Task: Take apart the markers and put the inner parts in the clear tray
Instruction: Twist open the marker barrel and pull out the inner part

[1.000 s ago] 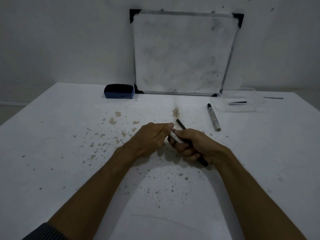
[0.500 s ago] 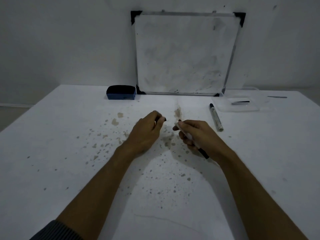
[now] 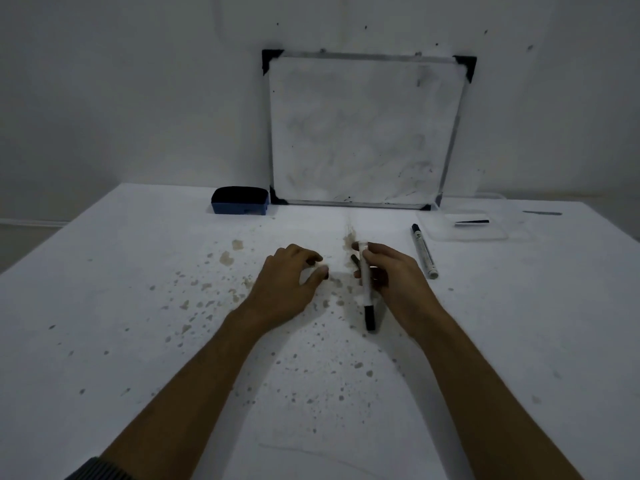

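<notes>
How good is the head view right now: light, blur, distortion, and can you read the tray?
Head view: dim, flat light with a bluish cast and no glare; soft shadows under the hands. The left hand has slightly smeared fingertips; the right hand and its marker are sharper. Wide-angle bend shows at the table edges. The clear tray is faint; one dark part inside.
</notes>
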Demonstrator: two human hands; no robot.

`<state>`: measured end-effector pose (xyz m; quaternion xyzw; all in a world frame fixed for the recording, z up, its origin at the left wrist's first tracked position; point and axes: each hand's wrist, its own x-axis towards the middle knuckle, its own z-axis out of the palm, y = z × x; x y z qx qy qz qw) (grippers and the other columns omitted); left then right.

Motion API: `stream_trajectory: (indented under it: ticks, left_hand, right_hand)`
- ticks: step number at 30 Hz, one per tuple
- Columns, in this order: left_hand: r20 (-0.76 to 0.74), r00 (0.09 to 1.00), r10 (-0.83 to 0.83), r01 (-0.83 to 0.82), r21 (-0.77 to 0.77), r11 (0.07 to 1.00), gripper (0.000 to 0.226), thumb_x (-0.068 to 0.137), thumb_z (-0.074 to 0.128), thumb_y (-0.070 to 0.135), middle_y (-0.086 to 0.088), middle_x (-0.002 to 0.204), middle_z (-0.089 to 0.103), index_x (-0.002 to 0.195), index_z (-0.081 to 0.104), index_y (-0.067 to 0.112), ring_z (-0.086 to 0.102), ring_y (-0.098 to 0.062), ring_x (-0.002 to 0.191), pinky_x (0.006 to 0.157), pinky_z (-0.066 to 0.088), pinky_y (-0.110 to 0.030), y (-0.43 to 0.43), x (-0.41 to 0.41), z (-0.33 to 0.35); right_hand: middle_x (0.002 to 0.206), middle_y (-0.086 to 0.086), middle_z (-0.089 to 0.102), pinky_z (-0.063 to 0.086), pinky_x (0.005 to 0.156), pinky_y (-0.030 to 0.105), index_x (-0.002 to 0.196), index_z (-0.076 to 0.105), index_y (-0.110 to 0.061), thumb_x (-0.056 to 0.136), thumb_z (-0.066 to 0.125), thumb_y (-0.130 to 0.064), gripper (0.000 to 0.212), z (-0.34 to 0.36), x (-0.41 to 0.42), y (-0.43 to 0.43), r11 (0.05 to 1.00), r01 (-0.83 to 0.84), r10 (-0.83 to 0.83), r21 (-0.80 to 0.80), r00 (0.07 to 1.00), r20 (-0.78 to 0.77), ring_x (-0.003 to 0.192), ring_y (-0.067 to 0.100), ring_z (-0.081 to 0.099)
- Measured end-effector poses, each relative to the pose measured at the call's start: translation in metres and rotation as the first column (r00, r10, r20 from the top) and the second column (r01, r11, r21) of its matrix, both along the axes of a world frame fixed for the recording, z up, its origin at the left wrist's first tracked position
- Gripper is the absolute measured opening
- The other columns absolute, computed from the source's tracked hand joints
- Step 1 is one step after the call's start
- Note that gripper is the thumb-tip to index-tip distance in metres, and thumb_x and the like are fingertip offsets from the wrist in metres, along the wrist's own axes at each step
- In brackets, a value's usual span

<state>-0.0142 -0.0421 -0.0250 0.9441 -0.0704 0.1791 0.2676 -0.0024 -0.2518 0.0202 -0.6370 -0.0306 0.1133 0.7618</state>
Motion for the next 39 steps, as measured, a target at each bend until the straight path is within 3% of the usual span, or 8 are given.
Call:
stream_trajectory:
  ticks: [6,9,12,18,23,28,32,39]
  left_hand:
    - [0.012,0.997,-0.081,0.079,-0.407,0.910,0.036,0.104,0.042,0.049,0.011,0.115,0.064,0.126,0.062,0.027,0.061,-0.004,0.097,0.079,0.046,-0.013,-0.022,-0.017,0.025]
    - [-0.048,0.970,-0.238,0.128,-0.732,0.669,0.049,0.102,0.030,0.053,-0.005,0.108,0.073,0.123,0.064,0.025,0.071,-0.020,0.085,0.072,0.060,-0.030,-0.034,-0.020,0.037]
    - [-0.008,0.950,-0.311,0.143,-0.877,0.459,0.050,0.096,0.045,0.054,-0.010,0.102,0.076,0.130,0.060,0.020,0.074,-0.025,0.083,0.075,0.060,-0.038,-0.034,-0.018,0.041]
    - [-0.037,0.993,-0.113,0.023,-0.871,0.490,0.016,0.098,0.063,0.032,-0.005,0.093,0.079,0.112,0.071,0.030,0.075,-0.018,0.088,0.077,0.061,-0.028,-0.055,-0.027,0.037]
    - [0.119,0.993,0.030,0.094,-0.896,0.433,0.016,0.102,0.058,0.024,0.003,0.070,0.068,0.099,0.072,0.016,0.064,-0.008,0.064,0.066,0.057,-0.024,-0.057,-0.023,0.051]
    - [-0.032,0.997,-0.065,0.024,-0.698,0.716,0.028,0.098,0.062,0.044,-0.002,0.076,0.072,0.098,0.074,0.018,0.070,-0.019,0.071,0.065,0.062,-0.039,-0.069,-0.025,0.028]
    - [-0.012,0.999,-0.039,0.016,-0.750,0.662,0.026,0.099,0.061,0.038,0.007,0.067,0.068,0.094,0.071,0.015,0.066,-0.007,0.065,0.061,0.053,-0.020,-0.063,-0.021,0.029]
    - [-0.005,1.000,0.011,-0.011,-0.813,0.582,0.036,0.103,0.056,0.034,-0.004,0.068,0.064,0.099,0.070,0.001,0.059,-0.004,0.057,0.058,0.051,-0.017,-0.057,-0.017,0.030]
  right_hand:
    - [0.094,0.015,0.074,0.058,0.071,0.030,0.118,0.069,-0.005,0.099,0.062,-0.009,0.020,0.005,-0.001,-0.002,0.987,0.048,-0.046,0.151,0.999,-0.012,0.078,0.023,0.071]
    - [0.101,0.018,0.077,0.062,0.077,0.029,0.124,0.065,-0.013,0.100,0.060,-0.005,0.026,0.003,-0.001,0.001,0.964,0.109,-0.107,0.244,0.994,-0.023,0.093,0.028,0.077]
    - [0.102,0.020,0.077,0.063,0.086,0.033,0.121,0.067,-0.004,0.098,0.063,-0.005,0.023,0.005,-0.002,0.001,0.933,0.200,-0.183,0.301,0.980,-0.084,0.096,0.029,0.077]
    - [0.107,0.021,0.077,0.062,0.085,0.031,0.119,0.069,0.003,0.096,0.070,-0.018,0.031,0.007,-0.010,0.006,0.978,0.038,-0.031,0.203,0.999,-0.035,0.099,0.029,0.077]
    - [0.097,0.016,0.076,0.060,0.074,0.031,0.115,0.069,-0.001,0.103,0.055,-0.040,0.043,0.012,-0.011,0.010,0.875,0.163,0.006,0.455,0.938,-0.347,0.082,0.024,0.075]
    - [0.066,0.007,0.058,0.050,0.047,0.021,0.106,0.069,0.001,0.101,0.058,-0.026,0.029,0.002,-0.011,0.013,0.948,0.082,0.019,0.308,0.950,-0.311,0.050,0.013,0.054]
    - [0.072,0.007,0.061,0.048,0.048,0.021,0.099,0.068,-0.006,0.100,0.060,-0.029,0.025,-0.002,-0.008,0.011,0.971,0.016,0.055,0.240,0.956,-0.288,0.052,0.012,0.054]
    - [0.066,0.001,0.049,0.027,0.044,0.024,0.092,0.057,-0.012,0.099,0.052,-0.028,0.018,0.004,-0.008,0.011,0.995,-0.042,0.067,0.086,0.951,-0.302,0.049,0.013,0.041]
